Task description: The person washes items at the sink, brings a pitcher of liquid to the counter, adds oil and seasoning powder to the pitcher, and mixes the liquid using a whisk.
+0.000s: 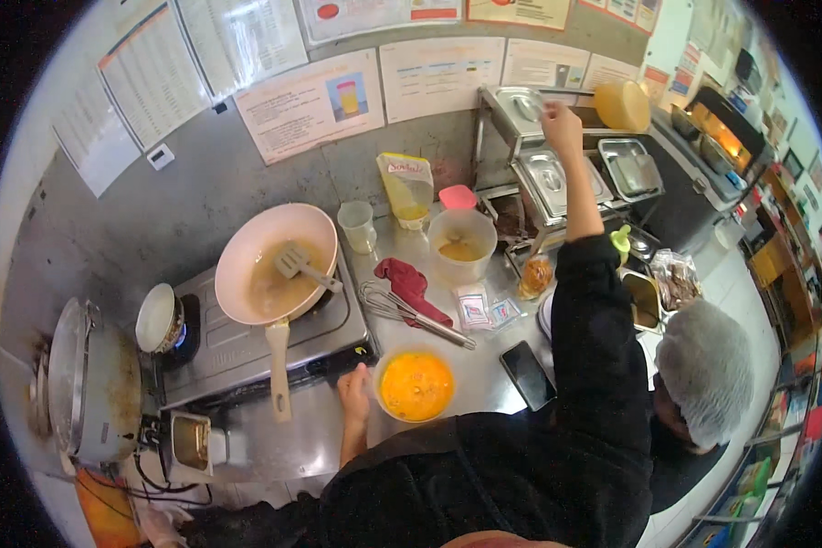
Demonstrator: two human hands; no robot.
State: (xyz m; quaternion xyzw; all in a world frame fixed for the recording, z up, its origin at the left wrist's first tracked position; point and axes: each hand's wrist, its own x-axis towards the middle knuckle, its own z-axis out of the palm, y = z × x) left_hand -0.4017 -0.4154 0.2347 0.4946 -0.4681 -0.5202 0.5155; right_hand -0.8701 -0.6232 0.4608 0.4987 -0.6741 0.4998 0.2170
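Observation:
A round, pale container of orange egg-like liquid stands at the counter's front, and my left hand grips its left side. My right hand is raised at the steel rack, beside a lidded steel pan; its fingers are bent and blurred, so a hold cannot be told. Behind the orange liquid lie a wire whisk and a dark red cloth. A clear tub with brownish contents stands further back. On the stove, a light pan holds cloudy liquid and a slotted spatula.
A small pot sits at a blue flame; a large metal pot stands far left. Right of the orange liquid lies a phone. A person in a hairnet is at right; another person's gloved hand shows bottom left.

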